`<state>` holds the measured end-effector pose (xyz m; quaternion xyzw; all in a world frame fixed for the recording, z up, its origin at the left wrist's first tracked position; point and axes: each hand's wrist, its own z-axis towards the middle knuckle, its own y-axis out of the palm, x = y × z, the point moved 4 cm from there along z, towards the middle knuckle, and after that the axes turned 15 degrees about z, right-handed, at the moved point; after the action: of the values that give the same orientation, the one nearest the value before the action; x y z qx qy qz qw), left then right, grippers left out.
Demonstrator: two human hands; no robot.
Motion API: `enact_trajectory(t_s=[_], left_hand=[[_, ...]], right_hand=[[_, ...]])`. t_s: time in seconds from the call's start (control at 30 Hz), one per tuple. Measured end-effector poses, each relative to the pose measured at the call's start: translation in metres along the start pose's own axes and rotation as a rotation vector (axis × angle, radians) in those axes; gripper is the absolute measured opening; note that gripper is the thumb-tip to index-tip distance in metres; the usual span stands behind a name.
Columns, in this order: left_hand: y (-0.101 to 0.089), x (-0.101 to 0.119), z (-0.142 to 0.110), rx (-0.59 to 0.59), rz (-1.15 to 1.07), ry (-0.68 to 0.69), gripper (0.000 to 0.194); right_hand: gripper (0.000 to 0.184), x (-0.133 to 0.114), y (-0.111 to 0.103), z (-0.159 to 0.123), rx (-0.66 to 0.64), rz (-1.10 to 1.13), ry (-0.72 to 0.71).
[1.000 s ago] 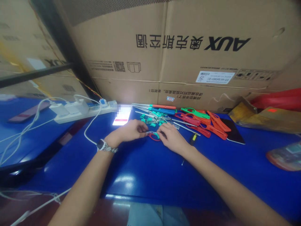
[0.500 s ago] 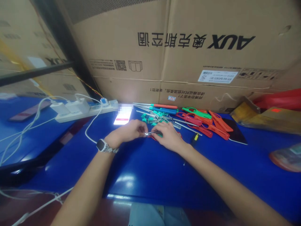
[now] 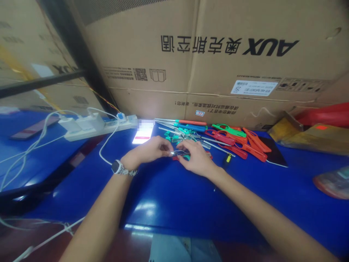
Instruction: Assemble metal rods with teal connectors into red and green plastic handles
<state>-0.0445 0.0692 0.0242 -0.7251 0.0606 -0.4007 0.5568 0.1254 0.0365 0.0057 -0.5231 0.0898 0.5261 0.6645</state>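
My left hand (image 3: pixel 151 150), with a watch (image 3: pixel 117 167) on its wrist, is closed in a pinch on one end of a thin metal rod (image 3: pixel 177 152). My right hand (image 3: pixel 195 156) is closed on the rod's other end, where a small teal piece (image 3: pixel 186 156) shows. Both hands hover just above the blue table (image 3: pixel 174 193). A red handle piece (image 3: pixel 176 158) lies under my right hand, mostly hidden. Just behind the hands lies a pile of metal rods and teal parts (image 3: pixel 180 136).
Red and green plastic handles (image 3: pixel 240 140) lie to the right, with a yellow-and-black screwdriver (image 3: pixel 226 159). A lit phone (image 3: pixel 142 133) lies behind my left hand. A power strip (image 3: pixel 89 127) with chargers and white cables sits at left. Large cardboard boxes (image 3: pixel 218 62) wall the back.
The hands have lifted the thin rod slightly off the red handle piece, and my right hand has shifted a little left along it. The camera view drifted slightly.
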Motion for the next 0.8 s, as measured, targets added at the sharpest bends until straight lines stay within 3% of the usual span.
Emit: enact_trajectory(t_s=[0.2, 0.63, 0.8], left_hand=[[0.001, -0.001, 0.001, 0.049, 0.048, 0.000, 0.010], [0.002, 0.006, 0.001, -0.003, -0.022, -0.024, 0.011], [0.003, 0.010, 0.000, 0.121, -0.099, 0.018, 0.044]], right_hand=[[0.010, -0.007, -0.009, -0.008, -0.012, -0.112, -0.062], [0.011, -0.004, -0.008, -0.004, -0.116, -0.094, -0.095], [0.015, -0.007, -0.007, -0.002, -0.155, -0.140, -0.102]])
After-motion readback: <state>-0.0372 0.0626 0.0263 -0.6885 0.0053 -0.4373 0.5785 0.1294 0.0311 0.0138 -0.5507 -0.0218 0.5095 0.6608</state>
